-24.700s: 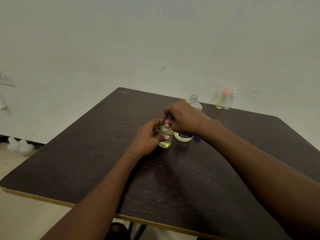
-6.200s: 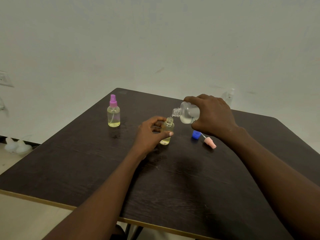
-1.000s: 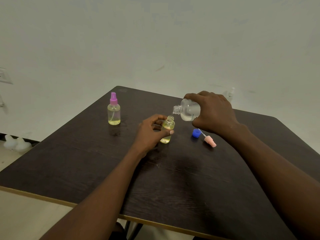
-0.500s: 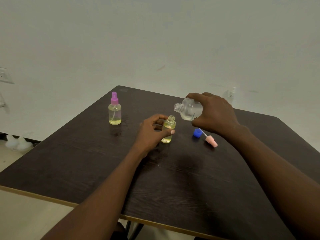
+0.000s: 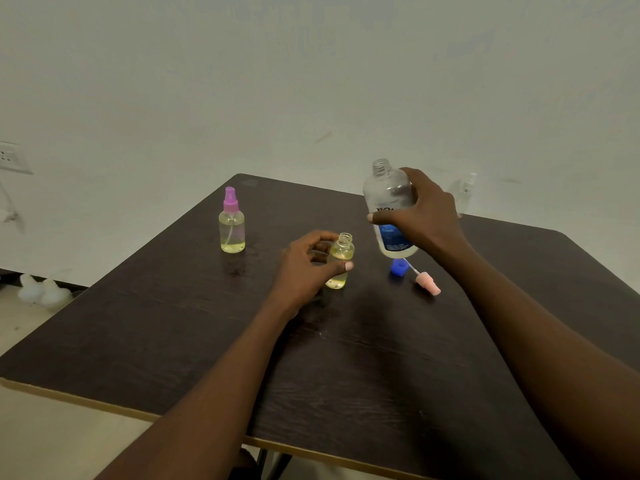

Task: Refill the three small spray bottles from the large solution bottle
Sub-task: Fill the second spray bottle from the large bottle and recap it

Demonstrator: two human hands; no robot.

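Observation:
My left hand point(image 5: 304, 268) grips an uncapped small spray bottle point(image 5: 341, 259) of yellowish liquid standing near the table's middle. My right hand point(image 5: 427, 216) holds the large clear solution bottle point(image 5: 389, 206), nearly upright and open-necked, just right of the small one and above the table. Its blue cap point(image 5: 398, 266) and a pink spray head point(image 5: 426, 283) with its tube lie below that bottle. A small bottle with a purple spray head point(image 5: 231, 223) stands to the left. A third clear spray bottle point(image 5: 465, 194) stands at the far edge, partly hidden by my right hand.
The dark wooden table point(image 5: 346, 358) stands against a pale wall, its near edge close to me. A wall socket point(image 5: 12, 157) is at the far left. White objects point(image 5: 41, 291) lie on the floor to the left of the table.
My right hand has tipped the large bottle back from its pouring tilt to nearly upright and drawn it right of the small bottle. My left hand still holds the small bottle.

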